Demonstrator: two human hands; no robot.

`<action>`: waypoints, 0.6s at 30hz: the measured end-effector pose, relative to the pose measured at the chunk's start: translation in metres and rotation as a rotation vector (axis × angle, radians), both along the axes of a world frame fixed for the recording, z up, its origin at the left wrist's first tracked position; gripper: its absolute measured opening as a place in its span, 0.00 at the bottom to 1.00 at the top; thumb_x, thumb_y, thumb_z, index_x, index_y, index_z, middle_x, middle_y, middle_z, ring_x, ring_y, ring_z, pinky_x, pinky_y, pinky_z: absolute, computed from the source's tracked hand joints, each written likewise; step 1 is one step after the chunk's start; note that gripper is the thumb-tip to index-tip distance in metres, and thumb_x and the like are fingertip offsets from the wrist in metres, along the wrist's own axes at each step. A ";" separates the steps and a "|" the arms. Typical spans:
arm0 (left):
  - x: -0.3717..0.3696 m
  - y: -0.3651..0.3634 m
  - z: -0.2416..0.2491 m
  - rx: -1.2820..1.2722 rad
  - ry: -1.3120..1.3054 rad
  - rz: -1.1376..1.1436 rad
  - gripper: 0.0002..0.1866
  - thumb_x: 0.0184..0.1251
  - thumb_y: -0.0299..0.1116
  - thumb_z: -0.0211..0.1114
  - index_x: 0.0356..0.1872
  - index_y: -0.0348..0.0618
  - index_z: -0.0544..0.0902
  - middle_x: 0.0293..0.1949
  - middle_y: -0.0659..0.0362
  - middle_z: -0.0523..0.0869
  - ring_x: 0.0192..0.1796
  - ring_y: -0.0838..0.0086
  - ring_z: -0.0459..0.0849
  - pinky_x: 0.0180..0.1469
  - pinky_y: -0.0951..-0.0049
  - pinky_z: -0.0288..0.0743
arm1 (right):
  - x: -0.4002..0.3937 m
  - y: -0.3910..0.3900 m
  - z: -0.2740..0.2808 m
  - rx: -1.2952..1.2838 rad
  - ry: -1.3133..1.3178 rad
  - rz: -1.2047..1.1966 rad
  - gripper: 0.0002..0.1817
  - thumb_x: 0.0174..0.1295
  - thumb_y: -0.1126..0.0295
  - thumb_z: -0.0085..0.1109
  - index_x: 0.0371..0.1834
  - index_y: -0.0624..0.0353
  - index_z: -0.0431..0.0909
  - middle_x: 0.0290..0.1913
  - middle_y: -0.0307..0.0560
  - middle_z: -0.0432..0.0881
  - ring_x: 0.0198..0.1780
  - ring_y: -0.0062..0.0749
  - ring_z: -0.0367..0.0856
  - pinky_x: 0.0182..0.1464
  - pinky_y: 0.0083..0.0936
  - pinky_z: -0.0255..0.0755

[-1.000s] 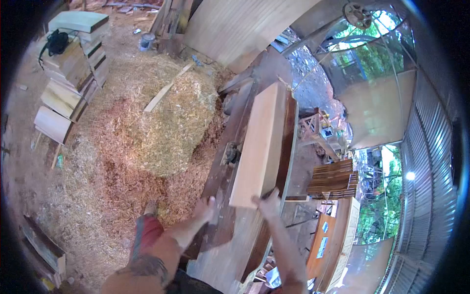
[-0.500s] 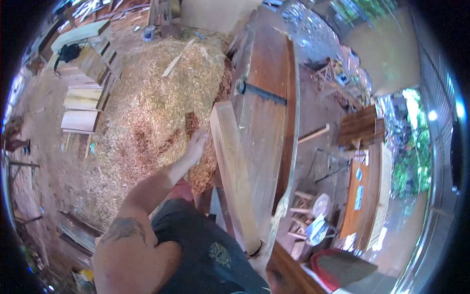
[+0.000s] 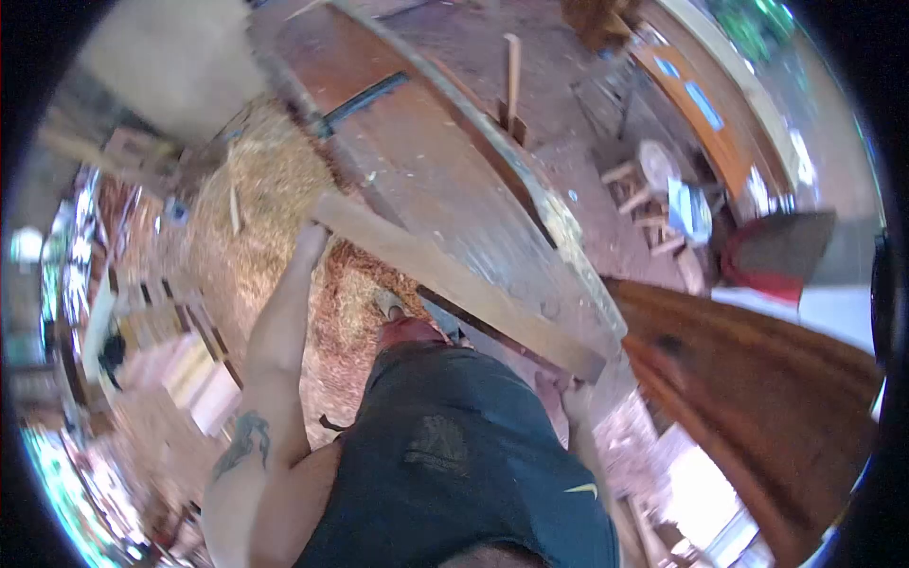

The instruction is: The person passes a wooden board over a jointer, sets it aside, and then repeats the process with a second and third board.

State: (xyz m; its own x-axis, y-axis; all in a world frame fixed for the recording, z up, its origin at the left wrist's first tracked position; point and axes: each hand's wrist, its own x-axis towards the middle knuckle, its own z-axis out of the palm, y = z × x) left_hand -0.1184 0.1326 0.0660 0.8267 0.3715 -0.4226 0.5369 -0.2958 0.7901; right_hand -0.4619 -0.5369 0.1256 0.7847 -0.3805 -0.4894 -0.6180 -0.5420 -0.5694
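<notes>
A long, pale wooden beam lies slantwise along the near edge of a long reddish-brown bench. My left hand is closed on the beam's far left end. At the near right end, my right hand grips the beam's corner, its fingers partly hidden by the wood. A dark strip crosses the bench top beyond the beam, and a raised board runs along the bench's far side.
Wood shavings heap on the floor at left. Stacked boards lie farther left. A large brown wooden slab stands close on my right. Small stools and an orange-brown panel are beyond the bench.
The view has turned to the right and dropped closer to my body. My left hand, open beside the beam's end before, now holds it. My right hand has come into view at the other end.
</notes>
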 end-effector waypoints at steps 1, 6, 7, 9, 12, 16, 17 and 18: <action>0.000 -0.006 0.014 -0.052 -0.028 -0.008 0.26 0.72 0.40 0.66 0.68 0.39 0.81 0.57 0.50 0.90 0.59 0.65 0.87 0.60 0.63 0.79 | 0.003 0.010 -0.009 0.167 -0.197 -0.137 0.27 0.57 0.66 0.73 0.60 0.68 0.83 0.50 0.63 0.89 0.53 0.46 0.88 0.58 0.41 0.81; 0.017 0.007 -0.001 -0.061 -0.015 -0.076 0.23 0.72 0.37 0.61 0.65 0.40 0.83 0.50 0.57 0.89 0.49 0.71 0.85 0.49 0.66 0.78 | 0.017 0.019 -0.016 0.162 -0.341 -0.283 0.12 0.61 0.72 0.71 0.45 0.68 0.87 0.38 0.48 0.91 0.41 0.30 0.87 0.46 0.32 0.81; 0.023 0.007 -0.005 -0.049 -0.080 -0.052 0.23 0.70 0.37 0.61 0.64 0.39 0.83 0.49 0.55 0.90 0.49 0.67 0.87 0.49 0.64 0.78 | 0.023 0.014 -0.006 0.118 -0.171 -0.256 0.13 0.61 0.73 0.71 0.46 0.67 0.88 0.39 0.48 0.92 0.42 0.29 0.87 0.46 0.31 0.81; 0.038 -0.001 -0.008 -0.037 -0.224 0.011 0.24 0.67 0.36 0.61 0.61 0.38 0.85 0.47 0.50 0.92 0.50 0.60 0.90 0.49 0.59 0.80 | 0.035 0.008 -0.009 0.126 -0.153 -0.303 0.21 0.58 0.68 0.75 0.53 0.66 0.88 0.46 0.54 0.93 0.48 0.38 0.90 0.54 0.35 0.80; 0.075 0.003 0.003 0.320 0.092 -0.227 0.24 0.61 0.37 0.63 0.57 0.35 0.87 0.47 0.40 0.93 0.52 0.51 0.91 0.52 0.53 0.80 | 0.067 -0.011 0.017 0.162 -0.219 -0.279 0.25 0.57 0.64 0.77 0.57 0.65 0.88 0.50 0.57 0.93 0.52 0.44 0.91 0.58 0.36 0.80; 0.073 -0.048 0.047 0.481 -0.020 -0.342 0.25 0.62 0.43 0.63 0.53 0.33 0.88 0.51 0.36 0.91 0.54 0.46 0.90 0.55 0.50 0.79 | 0.087 -0.046 0.031 0.198 -0.042 -0.312 0.20 0.60 0.66 0.73 0.54 0.65 0.89 0.48 0.50 0.93 0.50 0.37 0.89 0.56 0.36 0.80; 0.068 -0.075 0.072 0.546 -0.020 -0.375 0.26 0.63 0.44 0.63 0.53 0.33 0.89 0.50 0.36 0.91 0.54 0.45 0.90 0.56 0.49 0.79 | 0.084 -0.055 0.026 0.188 -0.056 -0.276 0.21 0.61 0.65 0.73 0.55 0.65 0.88 0.50 0.52 0.93 0.51 0.39 0.89 0.57 0.36 0.80; 0.065 -0.096 0.091 0.611 -0.018 -0.407 0.26 0.63 0.45 0.63 0.53 0.33 0.89 0.50 0.36 0.91 0.55 0.44 0.90 0.57 0.49 0.79 | 0.079 -0.067 0.016 0.178 -0.069 -0.240 0.23 0.61 0.64 0.73 0.57 0.65 0.88 0.51 0.53 0.92 0.53 0.40 0.89 0.58 0.37 0.79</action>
State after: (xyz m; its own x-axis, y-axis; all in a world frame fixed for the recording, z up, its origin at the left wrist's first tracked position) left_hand -0.0533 0.0369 0.1565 0.9544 0.1983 -0.2232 0.2788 -0.8596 0.4282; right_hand -0.3832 -0.6041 0.1416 0.7164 -0.4718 -0.5140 -0.6730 -0.2732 -0.6873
